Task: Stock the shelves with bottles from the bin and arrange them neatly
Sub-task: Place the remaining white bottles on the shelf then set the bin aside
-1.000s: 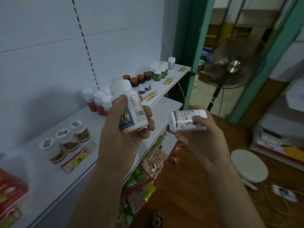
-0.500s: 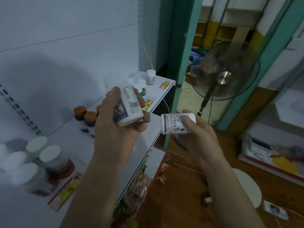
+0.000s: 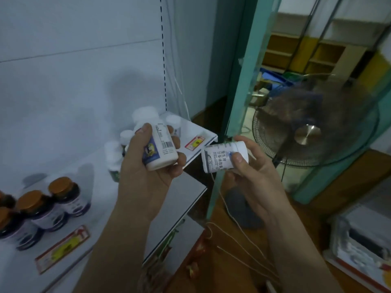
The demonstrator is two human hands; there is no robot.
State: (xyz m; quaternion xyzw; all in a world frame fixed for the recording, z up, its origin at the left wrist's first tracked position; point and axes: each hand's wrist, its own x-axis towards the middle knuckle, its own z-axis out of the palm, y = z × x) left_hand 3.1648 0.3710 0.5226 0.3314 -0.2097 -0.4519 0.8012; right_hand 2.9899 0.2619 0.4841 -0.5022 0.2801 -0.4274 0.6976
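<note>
Dim, bluish light. A soft shadow falls on the white back panel (image 3: 84, 85). Edges bend and blur, wide-angle.

A small shop: white retail shelf (image 3: 190, 132) with price tags (image 3: 195, 142) and rows of supplement bottles (image 3: 65, 195).

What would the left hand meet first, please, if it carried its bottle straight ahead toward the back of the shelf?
Probably the white-capped bottles standing just behind the left hand and its white bottle; depth is unclear from this one view.
</note>
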